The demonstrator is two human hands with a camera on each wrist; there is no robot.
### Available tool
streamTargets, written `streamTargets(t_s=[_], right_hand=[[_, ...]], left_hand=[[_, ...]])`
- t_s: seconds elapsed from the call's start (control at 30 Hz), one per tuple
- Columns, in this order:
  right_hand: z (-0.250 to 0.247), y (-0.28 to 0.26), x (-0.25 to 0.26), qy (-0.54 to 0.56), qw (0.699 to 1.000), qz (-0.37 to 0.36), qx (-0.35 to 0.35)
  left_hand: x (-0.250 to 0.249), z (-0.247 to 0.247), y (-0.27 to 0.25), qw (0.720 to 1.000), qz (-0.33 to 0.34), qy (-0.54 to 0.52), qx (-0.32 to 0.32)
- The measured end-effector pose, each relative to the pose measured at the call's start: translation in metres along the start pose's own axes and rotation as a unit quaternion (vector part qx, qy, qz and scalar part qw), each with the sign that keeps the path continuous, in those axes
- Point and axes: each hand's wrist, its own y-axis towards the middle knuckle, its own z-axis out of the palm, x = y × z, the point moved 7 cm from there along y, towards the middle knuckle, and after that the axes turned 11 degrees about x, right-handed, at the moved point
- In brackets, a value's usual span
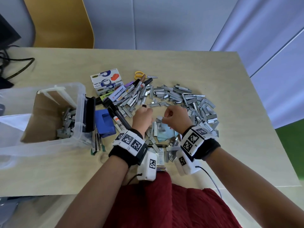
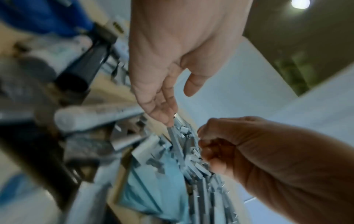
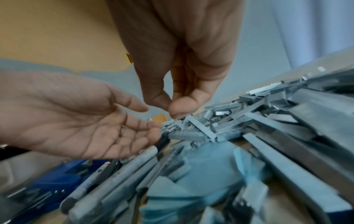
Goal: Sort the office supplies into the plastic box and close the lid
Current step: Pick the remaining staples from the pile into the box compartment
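We're mid-scoop on the staple strips (image 1: 184,99), which lie in a ring over the middle of the table (image 1: 164,61) toward its right edge. A few strips are already in the plastic box (image 1: 79,112) at the left edge; its lid isn't visibly on.

Left hand (image 1: 142,116) is flat and cupped, palm up, holding nothing, fingertips (image 3: 153,125) touching the pile. Right hand (image 1: 175,118) has thumb and fingers curled, pinching at small strips; whether it's actually got any we can't tell.

Our read on doing it well:
- rake strips into the cupped left palm rather than picking one at a time
- keep the palm low against the table
- don't snag the blue paper pieces (image 1: 166,131) underneath
- carry small loads over the markers (image 1: 118,99) to the box
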Motion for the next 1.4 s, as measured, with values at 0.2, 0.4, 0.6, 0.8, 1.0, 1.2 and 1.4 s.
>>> streamTargets(t_s=[0.2, 0.4, 0.6, 0.8, 1.0, 1.2, 1.4], right_hand=[[0.008, 0.002, 0.001, -0.115, 0.993, -0.016, 0.012], [0.029, 0.005, -0.008, -0.267, 0.96, -0.03, 0.079], [0.032, 0.007, -0.001, -0.301, 0.948, -0.076, 0.074], [0.024, 0.009, -0.012, -0.25, 0.964, -0.064, 0.059], [0.006, 0.005, -0.018, -0.087, 0.995, -0.052, 0.016], [-0.017, -0.005, -0.002, 0.082, 0.995, -0.056, -0.016], [-0.022, -0.013, 0.04, 0.14, 0.984, -0.108, -0.013]], left_hand=[[0.013, 0.007, 0.006, 0.998, -0.041, -0.049, -0.009], [0.0, 0.005, 0.0, 0.949, -0.013, 0.314, 0.012], [0.006, 0.019, -0.006, 0.89, -0.011, 0.453, 0.039], [0.006, 0.017, -0.006, 0.912, -0.043, 0.407, 0.028], [0.007, 0.011, 0.002, 0.954, -0.012, 0.299, 0.023], [0.017, 0.002, 0.004, 0.977, -0.053, -0.19, 0.08], [0.018, 0.008, -0.004, 0.86, -0.103, -0.489, 0.105]])
